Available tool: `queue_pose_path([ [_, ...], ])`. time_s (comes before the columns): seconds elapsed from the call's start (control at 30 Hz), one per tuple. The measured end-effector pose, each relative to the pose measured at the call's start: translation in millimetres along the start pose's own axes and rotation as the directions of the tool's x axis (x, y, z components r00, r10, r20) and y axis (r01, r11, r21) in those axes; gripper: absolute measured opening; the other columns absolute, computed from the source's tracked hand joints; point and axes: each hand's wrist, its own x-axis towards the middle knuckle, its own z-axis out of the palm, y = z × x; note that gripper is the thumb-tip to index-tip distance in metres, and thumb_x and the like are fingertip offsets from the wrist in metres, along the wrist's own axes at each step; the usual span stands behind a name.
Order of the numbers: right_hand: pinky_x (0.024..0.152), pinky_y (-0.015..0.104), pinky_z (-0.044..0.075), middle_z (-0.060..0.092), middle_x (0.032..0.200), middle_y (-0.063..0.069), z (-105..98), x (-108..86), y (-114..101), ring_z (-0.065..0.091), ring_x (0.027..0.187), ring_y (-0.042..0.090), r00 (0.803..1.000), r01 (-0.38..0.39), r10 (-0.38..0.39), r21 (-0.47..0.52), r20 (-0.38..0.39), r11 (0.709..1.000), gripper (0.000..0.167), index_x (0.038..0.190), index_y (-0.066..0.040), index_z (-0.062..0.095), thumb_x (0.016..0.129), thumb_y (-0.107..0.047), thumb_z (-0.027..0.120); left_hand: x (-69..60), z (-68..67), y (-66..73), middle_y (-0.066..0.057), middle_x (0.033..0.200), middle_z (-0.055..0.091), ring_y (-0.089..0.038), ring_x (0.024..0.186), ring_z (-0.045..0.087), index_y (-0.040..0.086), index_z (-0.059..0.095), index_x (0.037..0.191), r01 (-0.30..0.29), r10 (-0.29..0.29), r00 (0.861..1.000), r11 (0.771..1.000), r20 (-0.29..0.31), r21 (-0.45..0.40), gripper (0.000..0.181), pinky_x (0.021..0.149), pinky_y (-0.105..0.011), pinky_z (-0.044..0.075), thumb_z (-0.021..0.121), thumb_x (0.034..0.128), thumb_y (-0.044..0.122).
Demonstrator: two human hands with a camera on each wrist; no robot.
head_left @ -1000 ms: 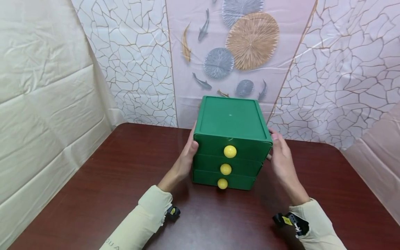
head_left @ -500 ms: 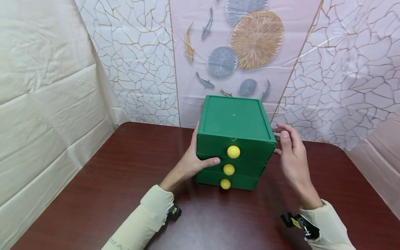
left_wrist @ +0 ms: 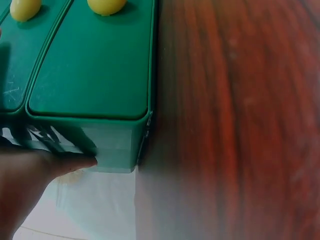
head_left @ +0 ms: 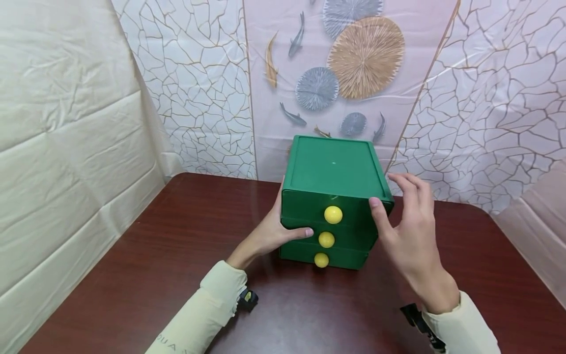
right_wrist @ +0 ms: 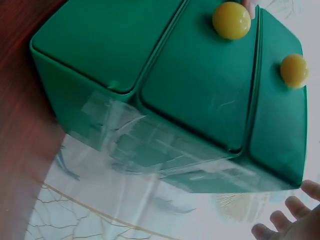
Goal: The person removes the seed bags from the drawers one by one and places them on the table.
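Observation:
A green box of three stacked drawers [head_left: 333, 164] stands on the dark wooden table [head_left: 177, 295]. Each drawer front carries a round yellow knob, the top knob [head_left: 333, 215] being highest. My left hand [head_left: 265, 236] grips the box's left side, its thumb lying across the front near the middle knob [head_left: 326, 240]. In the left wrist view, fingers of the left hand [left_wrist: 30, 175] lie along the box's side. At the upper right corner my right hand [head_left: 411, 236] is spread, thumb in front and fingers beside the box. Whether its thumb touches the front, I cannot tell.
Clear tape [right_wrist: 150, 135] runs along the box's right side in the right wrist view. Behind the table hangs a patterned cloth [head_left: 208, 88], and a pale cloth [head_left: 66, 123] drapes at the left. A black strap [head_left: 422, 324] is on the right wrist.
My left thumb has swung from the box's left edge onto its front. The right hand has come off the right side and spread, its thumb moving round before the front corner.

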Motion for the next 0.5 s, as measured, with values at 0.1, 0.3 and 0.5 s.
queue_pose_path([
  [0.1, 0.109, 0.051, 0.039, 0.049, 0.141, 0.030, 4, -1.7, -6, 0.044, 0.132, 0.044, 0.997, 0.079, -0.080, -0.038, -0.024, 0.996, 0.057, 0.142, 0.005, 0.057, 0.104, -0.037, 0.066, 0.0, -1.8, -2.4, 0.011, 0.168, 0.028, -0.022, 0.140, 0.049, 0.057, -0.005, 0.163, 0.001, -0.001, 1.000, 1.000, 0.020, -0.017, 0.131, 0.117, -0.052, 0.038, 0.088, 0.0834, 0.008],
  [0.3, 0.097, 0.057, 0.037, 0.054, 0.132, 0.034, 17, -7.4, -19, 0.048, 0.117, 0.052, 0.957, 0.268, -0.275, -0.086, -0.090, 0.960, 0.058, 0.131, 0.009, 0.063, 0.107, -0.044, 0.060, -1.9, -3.0, -6.3, 0.001, 0.160, 0.040, -0.024, 0.135, 0.053, 0.051, 0.000, 0.165, 0.021, -0.020, 0.999, 1.000, 0.034, -0.014, 0.126, 0.113, -0.049, 0.044, 0.086, 0.0848, 0.005],
  [0.5, 0.091, 0.061, 0.042, 0.059, 0.122, 0.033, 29, -14.6, -28, 0.054, 0.108, 0.052, 0.901, 0.412, -0.426, -0.145, -0.085, 0.900, 0.047, 0.123, 0.009, 0.067, 0.107, -0.034, 0.060, -4.9, -3.8, -6.0, 0.003, 0.153, 0.048, -0.020, 0.130, 0.058, 0.050, 0.005, 0.164, 0.054, -0.055, 0.998, 0.998, 0.014, 0.037, 0.119, 0.109, -0.046, 0.049, 0.087, 0.0864, 0.014],
])
